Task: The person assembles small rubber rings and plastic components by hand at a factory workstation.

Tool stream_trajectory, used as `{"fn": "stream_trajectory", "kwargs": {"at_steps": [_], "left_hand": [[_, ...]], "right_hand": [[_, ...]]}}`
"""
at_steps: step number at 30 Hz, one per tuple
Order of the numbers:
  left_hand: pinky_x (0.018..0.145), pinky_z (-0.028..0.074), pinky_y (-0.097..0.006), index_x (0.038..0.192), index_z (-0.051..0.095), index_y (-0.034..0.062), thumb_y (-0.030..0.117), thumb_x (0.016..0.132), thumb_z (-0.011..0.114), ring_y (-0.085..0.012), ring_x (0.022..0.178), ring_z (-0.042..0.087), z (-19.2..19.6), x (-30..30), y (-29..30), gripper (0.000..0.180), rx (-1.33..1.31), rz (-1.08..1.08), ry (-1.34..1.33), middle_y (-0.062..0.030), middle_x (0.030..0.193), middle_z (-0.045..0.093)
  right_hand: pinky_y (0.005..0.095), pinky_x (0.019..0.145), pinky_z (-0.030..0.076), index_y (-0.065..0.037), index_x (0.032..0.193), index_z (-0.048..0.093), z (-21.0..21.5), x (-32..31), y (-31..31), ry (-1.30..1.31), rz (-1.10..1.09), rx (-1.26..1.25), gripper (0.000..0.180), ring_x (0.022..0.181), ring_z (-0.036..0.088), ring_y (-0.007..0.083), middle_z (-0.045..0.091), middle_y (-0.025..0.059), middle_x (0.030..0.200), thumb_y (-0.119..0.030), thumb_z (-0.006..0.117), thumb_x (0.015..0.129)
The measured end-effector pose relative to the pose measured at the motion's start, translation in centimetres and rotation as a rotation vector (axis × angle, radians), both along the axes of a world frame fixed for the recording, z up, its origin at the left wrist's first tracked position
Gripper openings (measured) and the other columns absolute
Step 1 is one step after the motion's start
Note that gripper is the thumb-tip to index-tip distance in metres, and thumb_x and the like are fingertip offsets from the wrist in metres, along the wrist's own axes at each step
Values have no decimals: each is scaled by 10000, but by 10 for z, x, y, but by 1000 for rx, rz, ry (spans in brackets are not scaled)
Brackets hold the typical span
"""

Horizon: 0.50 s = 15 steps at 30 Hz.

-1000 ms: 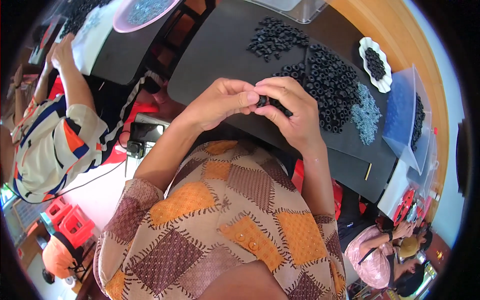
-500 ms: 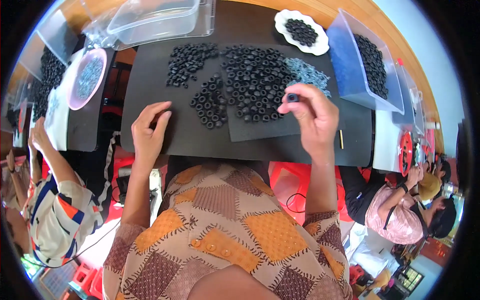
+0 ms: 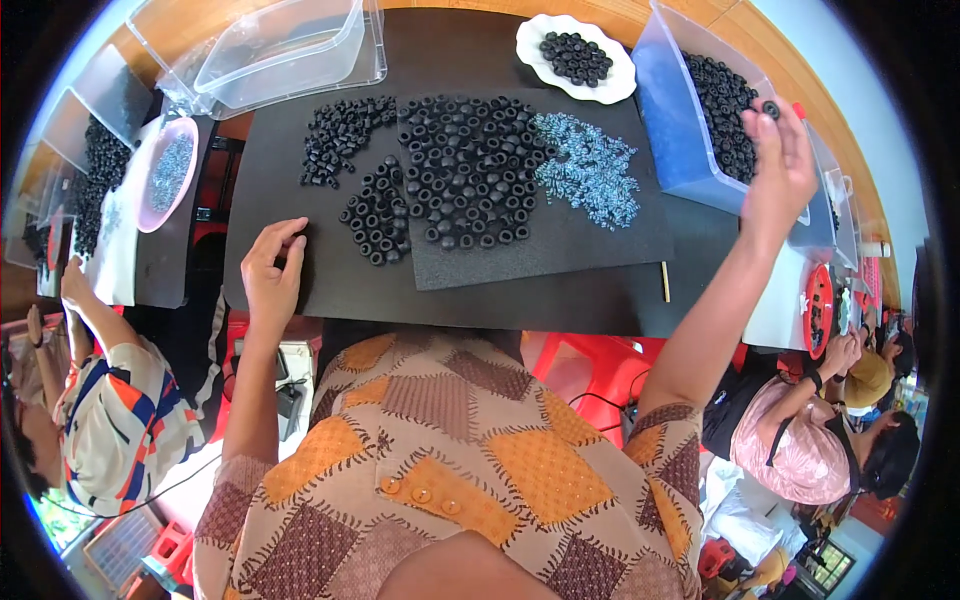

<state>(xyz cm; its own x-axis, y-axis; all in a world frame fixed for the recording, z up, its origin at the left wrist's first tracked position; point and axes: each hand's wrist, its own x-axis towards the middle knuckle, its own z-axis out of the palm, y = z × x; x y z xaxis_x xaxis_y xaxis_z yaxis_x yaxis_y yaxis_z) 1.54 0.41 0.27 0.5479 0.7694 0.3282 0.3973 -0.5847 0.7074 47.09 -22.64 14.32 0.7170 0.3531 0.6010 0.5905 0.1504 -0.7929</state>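
I hold one black ring (image 3: 769, 110) pinched at the tips of my right fingers (image 3: 795, 140), not yet put down. The blue-tinted tub (image 3: 672, 135) is just left of them, already holding a heap of similar rings (image 3: 718, 105); I can't tell whether mine is over its rim. Plenty looks left to handle, I judge: a wide spread of loose rings (image 3: 470, 170) and small blue-grey bits (image 3: 590, 170) lie on the bench (image 3: 600, 305), farther left of those fingers. My left fingers (image 3: 276, 236) are empty and loosely curled, thumb parted, well apart from the tub.
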Motion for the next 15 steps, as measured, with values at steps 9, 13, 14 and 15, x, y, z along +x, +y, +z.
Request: {"fn": "stream_trajectory", "kwargs": {"at_steps": [9,13,14,15], "left_hand": [[716,508,-260,1072,708,21,-21,883,630,-164,794,647,-1,-2,-1,208,53,24,51,-103,1022,690],[710,508,-262,1068,709,19,-16,888,622,-173,802,652,-3,-1,3,203,43,14,52,-104,1022,690],[710,508,-262,1068,709,19,-16,888,622,-173,802,652,-3,1,3,203,42,17,57,-104,1022,690],[705,506,-259,1065,710,19,-14,887,624,-168,799,649,-3,2,3,200,47,14,51,-102,1022,690]], "right_hand": [[363,871,520,-45,1013,719,-45,-47,11,-691,-365,-211,183,950,671,257,708,88,1029,7,680,842],[339,789,541,-32,948,711,-102,-99,24,-538,68,-274,161,878,682,270,692,113,962,53,697,812],[341,778,539,-26,950,707,-114,-102,23,-472,90,-289,159,876,682,264,690,115,956,51,695,812],[338,763,538,-29,943,706,-121,-101,22,-459,82,-287,156,861,679,261,686,111,941,49,696,809]]}}
